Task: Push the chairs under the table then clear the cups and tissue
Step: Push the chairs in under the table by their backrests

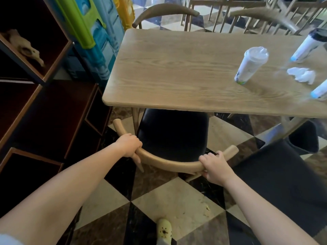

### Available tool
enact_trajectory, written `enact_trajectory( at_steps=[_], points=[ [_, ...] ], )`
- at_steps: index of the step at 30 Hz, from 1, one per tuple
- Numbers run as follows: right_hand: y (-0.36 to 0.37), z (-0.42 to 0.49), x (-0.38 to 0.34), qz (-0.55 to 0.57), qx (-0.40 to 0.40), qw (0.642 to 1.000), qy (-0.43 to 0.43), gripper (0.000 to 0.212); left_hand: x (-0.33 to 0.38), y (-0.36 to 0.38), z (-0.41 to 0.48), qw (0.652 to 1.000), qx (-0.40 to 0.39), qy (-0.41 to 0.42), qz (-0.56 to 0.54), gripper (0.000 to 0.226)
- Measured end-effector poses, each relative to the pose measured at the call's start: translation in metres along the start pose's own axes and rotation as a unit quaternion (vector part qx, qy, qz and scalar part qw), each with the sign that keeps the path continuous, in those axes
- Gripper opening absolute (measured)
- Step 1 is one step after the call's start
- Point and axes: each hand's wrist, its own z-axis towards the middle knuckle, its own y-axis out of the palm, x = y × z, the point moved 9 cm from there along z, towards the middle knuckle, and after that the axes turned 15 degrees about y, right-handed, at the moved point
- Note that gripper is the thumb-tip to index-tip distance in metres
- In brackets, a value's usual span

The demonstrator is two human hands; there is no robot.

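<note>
Head view: your left hand (128, 144) and right hand (214, 168) have fingers clamped on the chair backrest (164, 161).
Seat (172, 133): partly under the table (177, 68).

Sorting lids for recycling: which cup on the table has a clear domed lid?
The cup left of the crumpled tissue. The back-right cup has a dark lid; the third's is out of frame.

No readable text from my feed — print on nearest cup (250, 67) too blurred to make out.
</note>
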Motion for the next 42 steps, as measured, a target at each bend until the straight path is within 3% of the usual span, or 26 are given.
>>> enact_trajectory(
  at_steps=[9, 24, 31, 36, 39, 42],
  points=[
    [-0.006, 0.046, 0.018, -0.033, -0.001, 0.999, -0.042, 0.034, -0.023, -0.016, 0.024, 1.0, -0.003, -0.006, -0.027, 0.059],
    [-0.011, 0.065, 0.062, -0.074, -0.011, 0.995, -0.06, 0.027, 0.012, -0.031, 0.044, 0.996, 0.063, -0.039, -0.054, 0.059],
    [-0.013, 0.063, 0.068, -0.09, 0.028, 0.995, -0.043, 0.041, 0.021, -0.038, 0.039, 0.99, 0.116, -0.063, -0.055, 0.061],
    [-0.018, 0.05, 0.073, 0.022, 0.072, 0.993, 0.085, 0.043, 0.03, -0.038, 0.029, 0.986, 0.115, -0.086, -0.081, 0.054],
    [-0.012, 0.031, 0.076, 0.165, 0.084, 0.966, 0.178, 0.052, 0.042, -0.038, 0.024, 0.982, 0.117, -0.115, -0.098, 0.047],
    [-0.003, 0.008, 0.067, 0.26, 0.102, 0.937, 0.21, 0.068, 0.066, -0.033, 0.017, 0.966, 0.163, -0.153, -0.132, 0.058]
  ],
)
